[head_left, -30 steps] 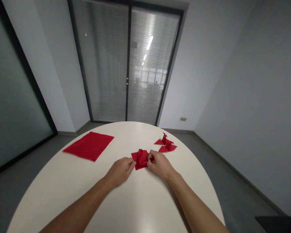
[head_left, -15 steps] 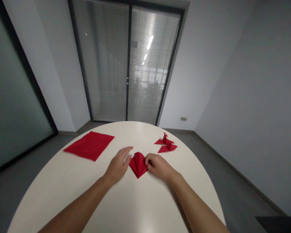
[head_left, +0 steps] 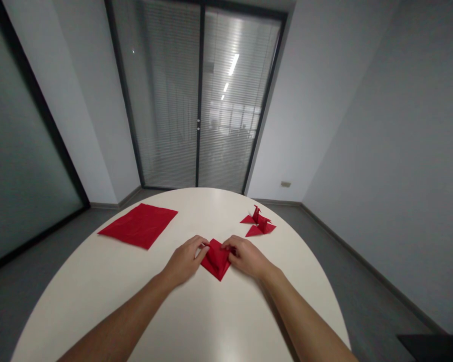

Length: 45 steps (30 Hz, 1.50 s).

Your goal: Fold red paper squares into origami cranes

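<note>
Left hand [head_left: 184,258] has closed in: below frame centre, I pinch folded red paper [head_left: 219,262] between nearly closed fingers, right hand [head_left: 247,256] gripping opposite.

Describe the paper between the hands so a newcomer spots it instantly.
Start at the round white table, then look between the left hand and right hand. The folded red paper there is compact, unlike the wide flat red sheet, and shows no upright neck like the paper cranes.

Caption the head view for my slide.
Left hand and right hand pinch a folded red paper on a white table, red cranes and flat sheet beyond.
</note>
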Tool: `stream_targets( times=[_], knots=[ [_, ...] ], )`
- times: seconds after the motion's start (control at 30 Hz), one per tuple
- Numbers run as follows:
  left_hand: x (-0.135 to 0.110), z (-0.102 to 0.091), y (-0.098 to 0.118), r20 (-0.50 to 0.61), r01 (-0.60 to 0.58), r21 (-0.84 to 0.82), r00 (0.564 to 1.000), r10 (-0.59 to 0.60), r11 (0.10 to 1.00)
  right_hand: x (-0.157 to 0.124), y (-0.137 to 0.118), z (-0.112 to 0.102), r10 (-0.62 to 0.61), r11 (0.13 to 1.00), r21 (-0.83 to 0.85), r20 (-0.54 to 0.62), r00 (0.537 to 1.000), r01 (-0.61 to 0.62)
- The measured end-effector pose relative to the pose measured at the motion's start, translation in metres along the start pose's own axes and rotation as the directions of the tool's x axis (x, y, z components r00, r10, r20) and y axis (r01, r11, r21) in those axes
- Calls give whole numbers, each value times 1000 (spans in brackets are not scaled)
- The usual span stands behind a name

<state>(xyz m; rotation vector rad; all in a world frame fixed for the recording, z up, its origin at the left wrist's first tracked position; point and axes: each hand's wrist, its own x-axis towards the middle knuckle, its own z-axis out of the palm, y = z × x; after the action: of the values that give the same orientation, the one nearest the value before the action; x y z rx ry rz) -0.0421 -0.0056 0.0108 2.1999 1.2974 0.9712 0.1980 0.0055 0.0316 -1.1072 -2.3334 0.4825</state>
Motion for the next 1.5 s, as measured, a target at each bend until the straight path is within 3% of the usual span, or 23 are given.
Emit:
stream_targets(
  times=[0.2,0.53,0.7,1.07,1.37,1.5],
  knots=[
    [-2,2,-1,-39,65,59,997,-63,996,-1,-1,-4,71,996,-46,-5,997,-71],
    [1,3,0,-77,8,92,997,-1,996,1,6,0,127,987,-94,-79,989,-134],
    [1,6,3,-153,53,125,988,-33,991,1,1,3,184,966,-163,-119,976,-202],
    [0,15,11,-143,149,13,979,-145,989,5,-10,16,252,962,-55,-194,948,-267],
    [2,14,11,-189,271,45,947,-258,962,6,-14,21,242,970,59,-190,951,-236],
    [2,15,8,-194,262,50,949,-248,964,7,-15,21,259,962,148,-220,940,-230]
  ],
)
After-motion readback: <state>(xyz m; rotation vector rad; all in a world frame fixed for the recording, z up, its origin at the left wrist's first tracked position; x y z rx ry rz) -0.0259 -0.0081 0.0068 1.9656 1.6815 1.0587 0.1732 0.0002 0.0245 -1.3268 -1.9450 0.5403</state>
